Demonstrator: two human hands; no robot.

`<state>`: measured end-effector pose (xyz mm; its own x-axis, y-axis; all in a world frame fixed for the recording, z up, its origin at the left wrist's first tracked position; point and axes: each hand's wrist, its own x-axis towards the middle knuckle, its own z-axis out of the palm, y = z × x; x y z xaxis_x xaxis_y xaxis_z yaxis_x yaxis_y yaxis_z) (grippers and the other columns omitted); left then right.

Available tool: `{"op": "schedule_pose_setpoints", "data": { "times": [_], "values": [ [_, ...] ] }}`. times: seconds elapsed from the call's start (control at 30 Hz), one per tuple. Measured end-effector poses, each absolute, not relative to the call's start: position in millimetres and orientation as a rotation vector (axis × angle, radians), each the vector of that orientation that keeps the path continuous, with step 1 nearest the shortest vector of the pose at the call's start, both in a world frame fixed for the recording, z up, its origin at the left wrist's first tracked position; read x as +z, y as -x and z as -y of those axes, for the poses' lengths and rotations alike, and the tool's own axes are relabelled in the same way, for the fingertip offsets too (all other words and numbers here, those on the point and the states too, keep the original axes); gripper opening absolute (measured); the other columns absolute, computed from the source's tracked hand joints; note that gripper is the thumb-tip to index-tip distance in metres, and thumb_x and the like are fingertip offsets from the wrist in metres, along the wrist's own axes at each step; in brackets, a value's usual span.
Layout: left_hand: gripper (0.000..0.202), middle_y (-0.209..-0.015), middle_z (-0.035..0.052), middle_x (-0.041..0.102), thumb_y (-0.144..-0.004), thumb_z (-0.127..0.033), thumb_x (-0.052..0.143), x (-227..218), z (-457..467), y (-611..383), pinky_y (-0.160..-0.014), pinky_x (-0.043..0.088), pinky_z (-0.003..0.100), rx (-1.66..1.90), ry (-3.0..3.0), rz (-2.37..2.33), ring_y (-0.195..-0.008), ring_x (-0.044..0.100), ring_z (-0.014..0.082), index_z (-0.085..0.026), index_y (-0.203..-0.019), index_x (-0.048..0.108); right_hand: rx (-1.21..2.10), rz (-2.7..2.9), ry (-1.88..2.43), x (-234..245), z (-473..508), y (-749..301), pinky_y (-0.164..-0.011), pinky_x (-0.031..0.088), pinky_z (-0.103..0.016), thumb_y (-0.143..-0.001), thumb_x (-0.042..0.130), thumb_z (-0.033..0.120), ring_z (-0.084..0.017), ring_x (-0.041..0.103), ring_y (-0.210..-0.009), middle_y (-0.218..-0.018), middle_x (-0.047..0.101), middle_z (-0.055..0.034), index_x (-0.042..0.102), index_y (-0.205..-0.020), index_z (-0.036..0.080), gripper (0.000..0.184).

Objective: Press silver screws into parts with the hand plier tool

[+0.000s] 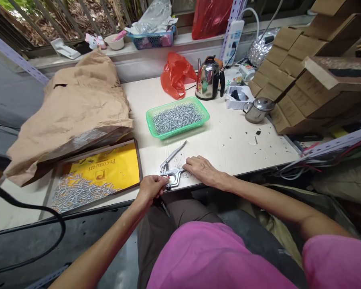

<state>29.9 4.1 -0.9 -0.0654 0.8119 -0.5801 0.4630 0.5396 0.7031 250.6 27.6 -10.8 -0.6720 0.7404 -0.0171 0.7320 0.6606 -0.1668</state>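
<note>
A silver spring-loaded hand tool (175,173) lies at the table's front edge, its long lever (176,153) raised away from the frame. At the tool's lower end, my left hand (152,188) is closed in a pinch beside a small red part; what it holds between the fingertips is too small to make out. My right hand (200,170) rests on the table with curled fingers, closed at the end of the tool's frame. Beyond the tool stands a green plastic basket (180,134) filled with small metal pins or screws.
A shallow tray (138,160) with a yellow lining holds more metal pieces at left, below a large brown paper bag (78,94). At the back are a red plastic bag (177,74) and a kettle (209,80). Stacked cardboard boxes (303,88) and a metal pot (258,110) stand right.
</note>
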Motion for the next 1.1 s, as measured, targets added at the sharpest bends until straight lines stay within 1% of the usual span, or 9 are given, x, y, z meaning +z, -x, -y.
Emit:
{"op": "schedule_pose_setpoints", "data": {
  "times": [0.17,0.4,0.47,0.53,0.57,0.67,0.73,0.9,1.1],
  "values": [
    [0.033,-0.039,-0.0050,0.047,-0.060,-0.042,0.073,-4,-9,-25,-0.035,0.024,0.018,0.315,-0.963,-1.648,-0.033,0.035,0.0039,-0.015,-0.055,0.055,0.282,2.818,1.284,-6,-27,-249,-0.076,0.032,-0.031,-0.096,0.044,0.014,-0.017,0.050,-0.088,-0.098,0.057,-0.0069,0.060,-0.099,0.016,0.017],
    [0.037,-0.045,-0.0051,0.051,-0.055,-0.044,0.078,-6,-9,-24,-0.034,0.025,0.017,0.313,-0.917,-1.605,-0.034,0.037,0.0032,-0.013,-0.061,0.058,0.313,2.836,1.328,0,-24,-247,-0.076,0.035,-0.031,-0.095,0.042,0.013,-0.018,0.052,-0.087,-0.098,0.058,-0.0082,0.061,-0.100,0.016,0.019],
    [0.038,-0.043,-0.0051,0.050,-0.055,-0.045,0.078,-5,-8,-23,-0.035,0.025,0.017,0.293,-0.923,-1.587,-0.033,0.037,0.0034,-0.013,-0.060,0.058,0.359,2.843,1.307,2,-28,-249,-0.077,0.037,-0.031,-0.096,0.043,0.017,-0.019,0.052,-0.089,-0.099,0.058,-0.0088,0.062,-0.099,0.016,0.019],
    [0.038,-0.040,-0.0052,0.048,-0.056,-0.046,0.077,-5,-7,-22,-0.035,0.025,0.017,0.265,-0.927,-1.577,-0.033,0.037,0.0039,-0.014,-0.058,0.057,0.401,2.835,1.251,3,-37,-252,-0.082,0.039,-0.034,-0.093,0.052,0.029,-0.022,0.051,-0.100,-0.110,0.057,-0.0115,0.062,-0.104,0.017,0.019],
    [0.039,-0.038,-0.0051,0.047,-0.057,-0.047,0.077,-5,-7,-22,-0.035,0.025,0.017,0.256,-0.930,-1.575,-0.032,0.037,0.0041,-0.014,-0.056,0.056,0.404,2.827,1.227,2,-43,-253,-0.087,0.039,-0.037,-0.089,0.059,0.037,-0.026,0.047,-0.108,-0.121,0.054,-0.0139,0.061,-0.111,0.017,0.030],
    [0.040,-0.037,-0.0047,0.047,-0.057,-0.049,0.076,-7,-6,-21,-0.035,0.026,0.017,0.257,-0.939,-1.576,-0.032,0.037,0.0044,-0.014,-0.055,0.055,0.367,2.848,1.196,-2,-65,-254,-0.098,0.033,-0.048,-0.071,0.074,0.053,-0.037,0.029,-0.131,-0.145,0.033,-0.0202,0.043,-0.135,0.015,0.081],
    [0.040,-0.038,-0.0048,0.048,-0.057,-0.049,0.076,-8,-6,-21,-0.035,0.026,0.018,0.266,-0.946,-1.576,-0.032,0.038,0.0045,-0.014,-0.057,0.056,0.349,2.905,1.176,-5,-80,-253,-0.100,0.030,-0.050,-0.066,0.075,0.058,-0.039,0.024,-0.133,-0.146,0.032,-0.0214,0.037,-0.139,0.012,0.095],
    [0.041,-0.041,-0.0047,0.049,-0.056,-0.050,0.076,-8,-6,-22,-0.035,0.027,0.018,0.267,-0.946,-1.584,-0.033,0.039,0.0049,-0.014,-0.060,0.058,0.281,2.984,1.120,-6,-96,-244,-0.094,0.034,-0.046,-0.062,0.073,0.062,-0.035,0.041,-0.115,-0.131,0.047,-0.0197,0.043,-0.132,0.011,0.091],
    [0.043,-0.041,-0.0050,0.049,-0.055,-0.052,0.076,-5,-4,-25,-0.036,0.030,0.019,0.275,-0.921,-1.612,-0.034,0.039,0.0053,-0.014,-0.058,0.055,0.215,3.010,1.161,0,-91,-238,-0.087,0.035,-0.042,-0.065,0.073,0.060,-0.032,0.043,-0.105,-0.118,0.052,-0.0172,0.053,-0.120,0.010,0.077]
  ]
}}
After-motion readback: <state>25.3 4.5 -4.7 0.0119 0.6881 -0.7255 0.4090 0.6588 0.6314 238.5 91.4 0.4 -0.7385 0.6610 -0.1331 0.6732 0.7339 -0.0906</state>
